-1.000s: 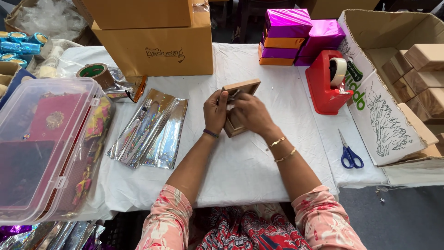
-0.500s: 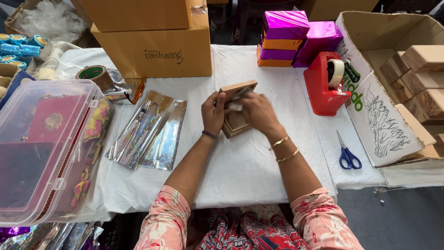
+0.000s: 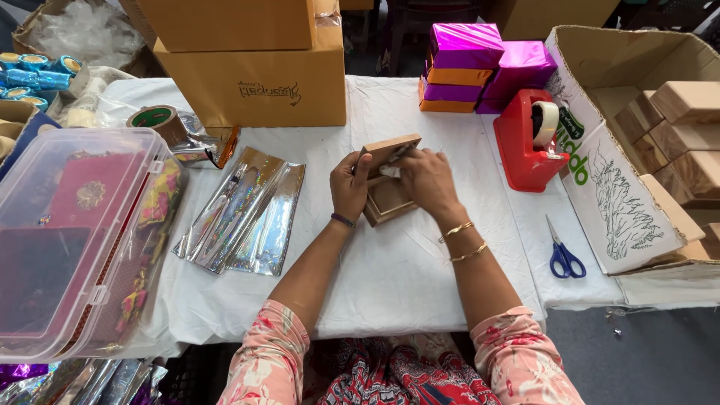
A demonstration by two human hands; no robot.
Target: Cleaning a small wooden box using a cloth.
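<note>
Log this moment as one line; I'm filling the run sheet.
left hand: holds small wooden box | right hand: on box, pressing white piece | nearby: foil sheets, tape dispenser

Both forearms reach forward from the lower edge of the view and draw together toward the middle. The left hand point(image 3: 350, 193) stands on edge, thumb raised, fingers curled round out of sight. The right hand point(image 3: 425, 180) lies palm down just beside it, knuckles up, fingers bent leftward. Both wrists are nearly straight, sleeves ending near the elbows
</note>
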